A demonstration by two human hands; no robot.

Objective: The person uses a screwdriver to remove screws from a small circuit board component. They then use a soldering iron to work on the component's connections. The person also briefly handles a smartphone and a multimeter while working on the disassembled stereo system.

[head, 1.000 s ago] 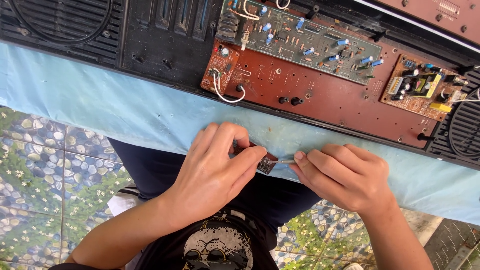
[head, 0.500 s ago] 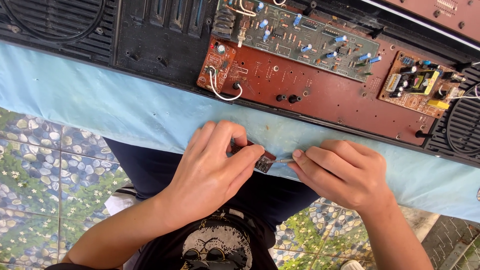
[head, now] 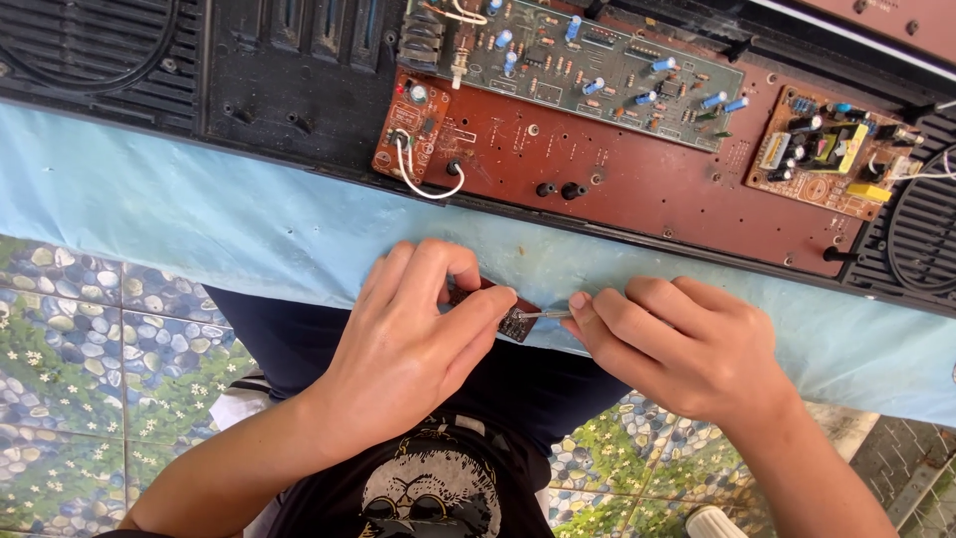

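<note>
Head view, steeply down, close.

Beyond the fingers, a red-brown circuit board (head: 637,189) and green board (head: 597,70) sit in an opened black casing (head: 279,80) on pale blue cloth (head: 199,219).

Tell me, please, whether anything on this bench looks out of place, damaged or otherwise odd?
The black stereo case lies opened, its circuit boards bare. A white wire loops loose off the brown board. The left hand holds a small separate board, and the right hand a thin metal tool against it.
</note>
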